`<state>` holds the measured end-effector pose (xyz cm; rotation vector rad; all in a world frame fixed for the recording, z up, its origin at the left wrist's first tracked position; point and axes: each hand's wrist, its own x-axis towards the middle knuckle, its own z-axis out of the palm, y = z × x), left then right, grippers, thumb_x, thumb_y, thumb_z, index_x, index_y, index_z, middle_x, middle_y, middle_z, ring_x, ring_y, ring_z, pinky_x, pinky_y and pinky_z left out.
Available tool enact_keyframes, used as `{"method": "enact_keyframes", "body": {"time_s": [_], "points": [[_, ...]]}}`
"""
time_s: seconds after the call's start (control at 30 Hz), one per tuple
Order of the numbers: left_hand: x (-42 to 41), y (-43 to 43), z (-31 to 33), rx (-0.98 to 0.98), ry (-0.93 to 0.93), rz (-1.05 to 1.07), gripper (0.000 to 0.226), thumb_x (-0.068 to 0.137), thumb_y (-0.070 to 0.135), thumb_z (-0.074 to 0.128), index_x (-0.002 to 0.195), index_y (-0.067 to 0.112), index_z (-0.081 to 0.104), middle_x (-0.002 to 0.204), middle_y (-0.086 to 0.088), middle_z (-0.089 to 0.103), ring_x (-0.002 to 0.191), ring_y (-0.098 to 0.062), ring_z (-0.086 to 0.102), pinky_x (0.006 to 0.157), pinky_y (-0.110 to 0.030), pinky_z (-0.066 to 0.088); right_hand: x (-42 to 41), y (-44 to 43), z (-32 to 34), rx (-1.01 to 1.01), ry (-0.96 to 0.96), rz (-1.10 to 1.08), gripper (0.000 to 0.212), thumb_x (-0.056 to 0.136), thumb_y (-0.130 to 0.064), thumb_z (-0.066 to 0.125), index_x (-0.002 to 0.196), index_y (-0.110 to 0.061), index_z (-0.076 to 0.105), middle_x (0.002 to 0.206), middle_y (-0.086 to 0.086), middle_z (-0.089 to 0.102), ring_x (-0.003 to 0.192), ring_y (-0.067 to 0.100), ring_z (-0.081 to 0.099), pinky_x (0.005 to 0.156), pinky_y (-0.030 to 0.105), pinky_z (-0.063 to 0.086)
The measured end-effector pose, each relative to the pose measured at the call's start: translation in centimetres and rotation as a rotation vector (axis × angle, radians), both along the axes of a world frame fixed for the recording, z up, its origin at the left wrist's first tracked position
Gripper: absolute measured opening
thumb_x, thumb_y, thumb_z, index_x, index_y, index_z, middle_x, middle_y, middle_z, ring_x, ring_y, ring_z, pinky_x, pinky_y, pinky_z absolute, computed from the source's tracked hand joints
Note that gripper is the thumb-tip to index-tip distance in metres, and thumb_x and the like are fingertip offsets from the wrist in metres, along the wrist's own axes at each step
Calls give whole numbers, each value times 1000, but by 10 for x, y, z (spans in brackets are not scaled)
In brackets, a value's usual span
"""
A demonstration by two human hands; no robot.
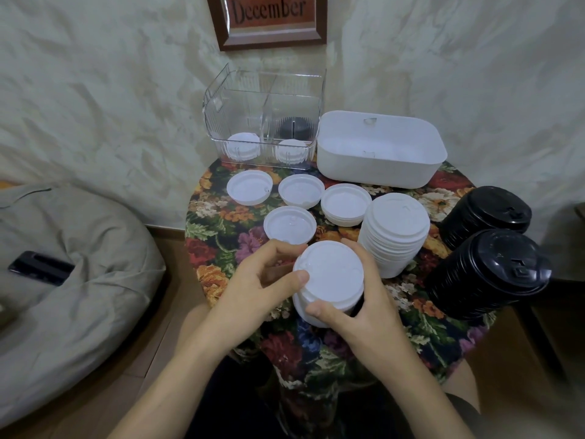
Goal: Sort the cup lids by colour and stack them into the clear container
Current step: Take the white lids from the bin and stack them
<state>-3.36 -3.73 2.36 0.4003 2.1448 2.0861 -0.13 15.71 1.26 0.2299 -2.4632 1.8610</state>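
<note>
L hand (253, 289) + R hand (361, 312) curled round short white lid stack (329, 277); loose upturned lids (289, 224) btwn it & clear container (217, 118).

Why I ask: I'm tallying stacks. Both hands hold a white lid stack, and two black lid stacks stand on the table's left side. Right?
No: the head view shows the black lid stacks on the right side of the table, not its left. The left hand and right hand do hold the white lid stack.
</note>
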Motion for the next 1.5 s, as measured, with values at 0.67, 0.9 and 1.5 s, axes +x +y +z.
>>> {"method": "enact_keyframes", "body": {"time_s": [0.67, 0.9, 1.5], "points": [[-63, -26, -26, -728, 460, 245, 8, 93, 22, 75, 100, 24, 72, 123, 10, 72, 135, -9, 49, 112, -37, 41, 2, -2, -8, 26, 7, -55, 84, 69, -66, 78, 141, -55, 38, 138, -30, 48, 133, -1, 47, 101, 26, 45], [-26, -14, 15, 10, 218, 338, 2, 95, 30, 65, 96, 29, 66, 87, 5, 76, 75, -8, 69, 64, -24, 54, 2, -1, -9, 21, 7, -51, 84, 68, -67, 78, 141, -57, 36, 139, -32, 46, 133, -3, 46, 101, 25, 44], [-27, 8, 33, 18, -29, -20, 27, 103, 19, 59, 127, 25, 70, 125, 6, 73, 119, -14, 67, 98, -33, 54, 2, -4, -4, -43, 31, -35, 79, 74, -55, 83, 134, -71, 35, 139, -34, 51, 130, -7, 51, 97, 23, 47]]}}
